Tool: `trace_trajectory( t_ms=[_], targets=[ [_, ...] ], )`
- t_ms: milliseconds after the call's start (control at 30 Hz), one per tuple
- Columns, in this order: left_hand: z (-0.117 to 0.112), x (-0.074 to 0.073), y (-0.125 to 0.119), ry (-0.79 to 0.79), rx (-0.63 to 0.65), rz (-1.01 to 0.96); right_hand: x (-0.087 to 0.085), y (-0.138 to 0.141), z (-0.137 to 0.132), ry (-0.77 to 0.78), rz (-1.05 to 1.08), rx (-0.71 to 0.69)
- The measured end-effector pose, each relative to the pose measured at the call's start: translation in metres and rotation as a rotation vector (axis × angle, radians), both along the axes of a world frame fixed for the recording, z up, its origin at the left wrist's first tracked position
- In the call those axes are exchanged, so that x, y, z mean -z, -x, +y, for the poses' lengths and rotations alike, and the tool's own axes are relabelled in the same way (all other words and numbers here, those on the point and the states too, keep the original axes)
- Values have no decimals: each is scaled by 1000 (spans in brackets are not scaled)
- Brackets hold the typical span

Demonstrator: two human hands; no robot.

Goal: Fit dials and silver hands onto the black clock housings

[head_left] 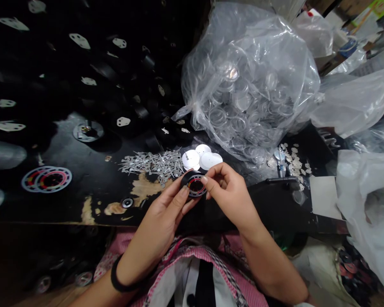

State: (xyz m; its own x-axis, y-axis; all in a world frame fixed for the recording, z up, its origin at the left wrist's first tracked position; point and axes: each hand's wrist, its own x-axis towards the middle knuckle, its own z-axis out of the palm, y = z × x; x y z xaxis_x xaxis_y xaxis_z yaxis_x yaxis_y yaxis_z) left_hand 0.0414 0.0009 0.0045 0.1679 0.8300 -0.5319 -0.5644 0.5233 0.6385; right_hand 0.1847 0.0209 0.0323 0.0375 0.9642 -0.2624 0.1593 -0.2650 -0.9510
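My left hand (168, 207) is closed around a round black gauge (196, 187), its printed dial with red and white markings facing up. My right hand (225, 189) is pinched at the dial's right edge, thumb touching the face; whatever lies between those fingertips is too small to make out. Just beyond my left hand lies a heap of thin grey pointers (156, 165). Several white discs (211, 160) rest behind the gauge, with a pointer standing over one. To the left are two overlapping printed dials (47, 179) and a small dark ring (127, 203).
A large clear plastic bag (249, 81) of transparent round covers stands at the back. Small pale plates (296, 164) are scattered on the right beside a dark tool (282, 179) and a card (326, 197). A metal disc with a brass fitting (88, 131) sits at left.
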Motion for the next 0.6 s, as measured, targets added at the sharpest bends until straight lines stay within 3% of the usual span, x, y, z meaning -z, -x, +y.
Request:
trace_trajectory(
  t_ms=[200, 433, 600],
  targets=[
    [-1, 7, 4, -7, 71, 9, -3, -8, 6, 115, 11, -54],
    [-4, 18, 5, -79, 147, 121, 4, -7, 1, 22, -207, -61],
    [-1, 21, 11, -155, 238, 285, 5, -4, -8, 17, -180, -85]
  ],
)
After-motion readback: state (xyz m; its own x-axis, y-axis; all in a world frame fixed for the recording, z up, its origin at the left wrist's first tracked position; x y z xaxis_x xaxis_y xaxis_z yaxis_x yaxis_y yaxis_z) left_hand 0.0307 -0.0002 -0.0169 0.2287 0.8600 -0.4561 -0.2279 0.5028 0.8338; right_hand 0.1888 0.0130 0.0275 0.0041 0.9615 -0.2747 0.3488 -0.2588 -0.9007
